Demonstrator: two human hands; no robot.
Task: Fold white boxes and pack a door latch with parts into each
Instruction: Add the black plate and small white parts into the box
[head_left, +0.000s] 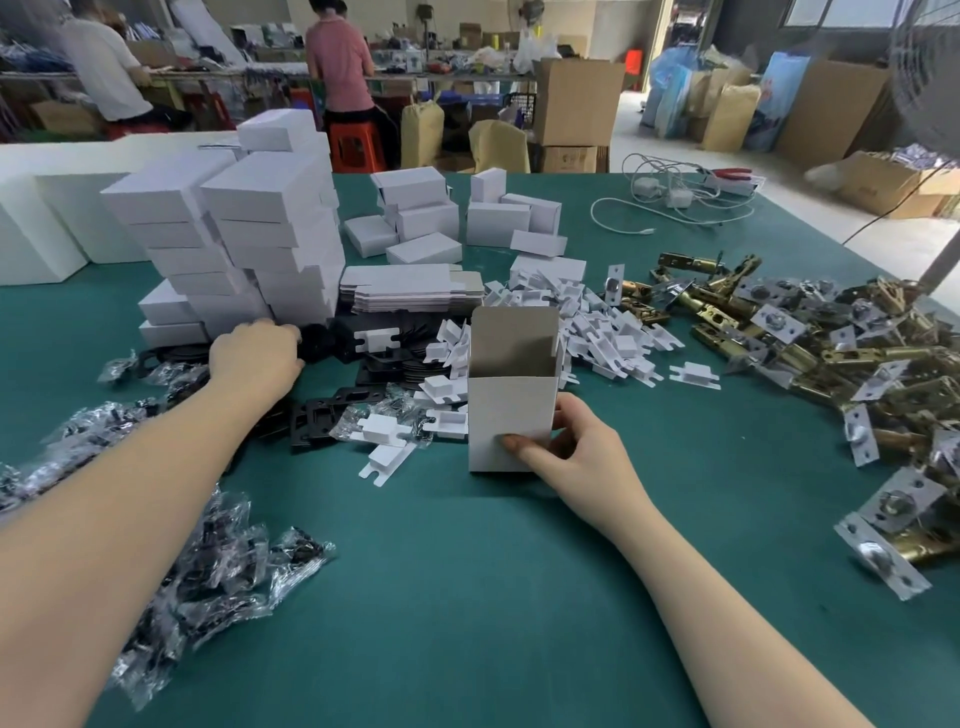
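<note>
A folded white box (506, 410) stands upright on the green table (441, 597) with its top flap raised and its mouth open. My right hand (566, 452) grips its lower right side, thumb across the front. My left hand (257, 358) reaches left of it onto a pile of black flat parts (374, 364), fingers curled down into them; what they hold is hidden. White card inserts (597, 332) lie heaped behind the box. Brass door latches (810, 353) with silver plates spread over the right side. Flat unfolded box blanks (410, 288) are stacked behind the black parts.
Stacks of closed white boxes (244, 234) rise at the left rear, more (421, 213) at the centre rear. Clear bags of small parts (208, 577) lie along the left near my forearm. White cables (670, 200) sit at the far right. Two people work at a bench behind.
</note>
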